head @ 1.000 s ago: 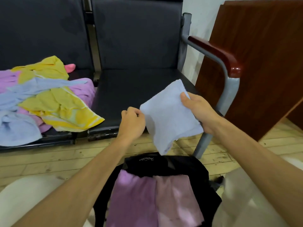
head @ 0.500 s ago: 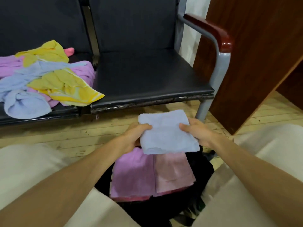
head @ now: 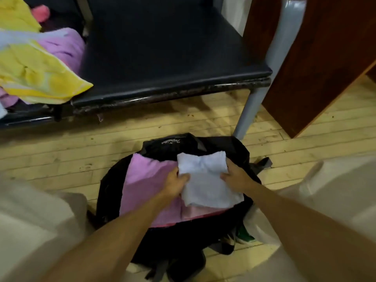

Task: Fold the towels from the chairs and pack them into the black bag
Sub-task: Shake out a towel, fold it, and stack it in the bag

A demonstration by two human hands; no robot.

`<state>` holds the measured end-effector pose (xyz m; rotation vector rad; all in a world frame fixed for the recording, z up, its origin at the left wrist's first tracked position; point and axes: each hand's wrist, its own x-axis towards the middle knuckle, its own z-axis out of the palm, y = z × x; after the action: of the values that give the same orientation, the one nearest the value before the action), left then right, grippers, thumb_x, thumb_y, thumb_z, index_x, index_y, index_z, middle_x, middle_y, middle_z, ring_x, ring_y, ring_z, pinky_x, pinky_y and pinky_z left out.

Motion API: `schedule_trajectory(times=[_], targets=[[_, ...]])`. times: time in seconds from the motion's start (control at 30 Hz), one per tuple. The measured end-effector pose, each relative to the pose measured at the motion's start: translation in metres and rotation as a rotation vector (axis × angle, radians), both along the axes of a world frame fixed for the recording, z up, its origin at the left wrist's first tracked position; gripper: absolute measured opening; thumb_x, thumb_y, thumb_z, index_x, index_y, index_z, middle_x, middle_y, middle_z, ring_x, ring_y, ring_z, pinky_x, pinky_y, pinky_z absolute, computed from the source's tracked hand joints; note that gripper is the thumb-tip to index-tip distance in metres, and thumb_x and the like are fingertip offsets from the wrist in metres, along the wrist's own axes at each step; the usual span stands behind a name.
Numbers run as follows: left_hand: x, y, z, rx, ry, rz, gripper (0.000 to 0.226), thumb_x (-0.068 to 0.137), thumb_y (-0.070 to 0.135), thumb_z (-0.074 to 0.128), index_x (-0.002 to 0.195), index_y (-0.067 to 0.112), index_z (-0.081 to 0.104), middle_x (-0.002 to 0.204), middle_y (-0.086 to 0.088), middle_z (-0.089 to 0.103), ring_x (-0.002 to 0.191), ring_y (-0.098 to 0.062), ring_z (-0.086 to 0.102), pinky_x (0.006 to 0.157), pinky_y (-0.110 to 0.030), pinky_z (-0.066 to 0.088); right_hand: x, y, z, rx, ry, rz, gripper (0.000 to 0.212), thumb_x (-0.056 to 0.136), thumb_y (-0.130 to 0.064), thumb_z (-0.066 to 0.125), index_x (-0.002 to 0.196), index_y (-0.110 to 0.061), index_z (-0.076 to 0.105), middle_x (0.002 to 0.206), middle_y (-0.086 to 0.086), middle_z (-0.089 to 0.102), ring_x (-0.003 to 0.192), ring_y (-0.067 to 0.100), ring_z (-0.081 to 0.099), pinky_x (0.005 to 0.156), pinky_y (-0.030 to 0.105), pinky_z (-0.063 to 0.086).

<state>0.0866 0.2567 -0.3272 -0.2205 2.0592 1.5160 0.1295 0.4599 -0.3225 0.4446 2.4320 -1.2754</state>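
Note:
A folded light blue towel (head: 207, 184) lies in the open mouth of the black bag (head: 230, 147) on the floor, on top of folded purple and pink towels (head: 146, 180). My left hand (head: 176, 183) grips its left edge. My right hand (head: 236, 177) grips its right edge. Unfolded yellow, purple and light blue towels (head: 38, 72) are heaped on the left chair seat.
The right chair seat (head: 162, 53) is bare black vinyl, with a grey metal leg (head: 250, 110) standing just behind the bag. A brown wooden panel (head: 317, 58) rises at the right. My knees in light trousers flank the bag on the plank floor.
Both hands have brought the folded blue towel down from in front of the chair into the bag, onto the pink and purple towels. My head has tilted further down.

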Motion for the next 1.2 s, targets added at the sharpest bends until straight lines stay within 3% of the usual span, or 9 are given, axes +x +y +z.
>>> schedule_trajectory(times=[0.13,0.27,0.37,0.5,0.7,0.87,1.0,1.1,1.2], targets=[[0.007,0.001,-0.028,-0.025,-0.05,-0.002,0.019,0.096,0.007,0.05,0.114,0.009,0.054,0.099,-0.006,0.062,0.086,-0.02,0.06,0.059,-0.022,0.05,-0.001,-0.002,-0.02,0.038,-0.047,0.016,0.07,0.098,-0.006,0.048,0.154,-0.009,0.005,0.155,0.013,0.027,0.139,0.032,0.034,0.109,0.031,0.027],[0.01,0.008,-0.047,-0.169,-0.025,-0.03,0.033,0.095,0.01,0.052,0.128,0.005,0.052,0.121,-0.013,0.062,0.107,-0.029,0.059,0.086,-0.035,0.048,0.003,0.001,-0.036,0.037,-0.1,-0.011,0.075,0.095,-0.005,0.051,0.154,-0.01,0.005,0.153,0.014,0.032,0.138,0.032,0.036,0.107,0.03,0.03],[0.013,0.009,-0.052,-0.259,0.055,-0.103,0.041,0.094,0.009,0.053,0.135,0.007,0.048,0.128,-0.01,0.058,0.117,-0.029,0.053,0.088,-0.025,0.037,0.005,0.004,-0.043,0.07,-0.164,-0.036,0.079,0.092,-0.006,0.058,0.153,-0.007,0.007,0.152,0.016,0.033,0.138,0.033,0.035,0.109,0.034,0.03],[0.01,0.008,-0.053,-0.312,0.09,-0.098,0.044,0.092,0.011,0.055,0.135,0.007,0.047,0.129,-0.012,0.057,0.119,-0.032,0.052,0.091,-0.029,0.038,-0.004,-0.001,-0.041,0.122,-0.188,0.009,0.077,0.092,-0.008,0.059,0.151,-0.004,0.01,0.15,0.017,0.035,0.138,0.033,0.036,0.109,0.034,0.03],[0.0,0.0,-0.035,-0.259,-0.011,-0.18,0.034,0.087,0.0,0.052,0.121,0.001,0.053,0.114,-0.018,0.062,0.106,-0.036,0.06,0.087,-0.048,0.052,-0.019,-0.002,-0.032,0.285,-0.268,-0.035,0.073,0.093,-0.015,0.054,0.151,-0.004,0.01,0.139,0.021,0.044,0.124,0.037,0.049,0.098,0.04,0.044],[-0.02,-0.018,0.021,-0.252,0.062,-0.258,0.028,0.088,-0.003,0.048,0.078,0.022,0.054,0.072,-0.009,0.055,0.058,-0.02,0.051,0.058,-0.031,0.047,-0.027,-0.004,0.01,0.382,-0.118,-0.113,0.067,0.092,-0.008,0.055,0.146,-0.002,0.015,0.138,0.02,0.039,0.117,0.038,0.05,0.081,0.04,0.046],[-0.041,-0.044,0.076,-0.148,0.053,-0.185,0.031,0.092,-0.001,0.05,0.117,0.018,0.05,0.082,-0.005,0.059,0.063,-0.016,0.059,0.053,-0.022,0.05,-0.047,-0.015,0.057,0.33,-0.057,0.003,0.062,0.092,-0.012,0.057,0.146,-0.006,0.027,0.135,0.018,0.044,0.113,0.033,0.054,0.083,0.037,0.051],[-0.051,-0.063,0.122,-0.107,0.141,-0.214,0.031,0.093,-0.002,0.05,0.122,0.01,0.05,0.087,-0.004,0.061,0.064,-0.016,0.063,0.059,-0.023,0.051,-0.067,-0.038,0.101,0.176,0.045,0.065,0.054,0.094,-0.011,0.057,0.144,-0.01,0.035,0.111,0.011,0.054,0.086,0.025,0.061,0.068,0.038,0.055],[-0.062,-0.083,0.161,-0.031,0.232,-0.148,0.037,0.09,-0.012,0.044,0.125,0.001,0.043,0.08,-0.012,0.06,0.044,-0.009,0.062,0.047,-0.016,0.044,-0.088,-0.07,0.147,0.121,0.193,0.13,0.033,0.095,-0.009,0.055,0.128,-0.01,0.051,0.098,0.006,0.054,0.067,0.016,0.057,0.057,0.026,0.051]])
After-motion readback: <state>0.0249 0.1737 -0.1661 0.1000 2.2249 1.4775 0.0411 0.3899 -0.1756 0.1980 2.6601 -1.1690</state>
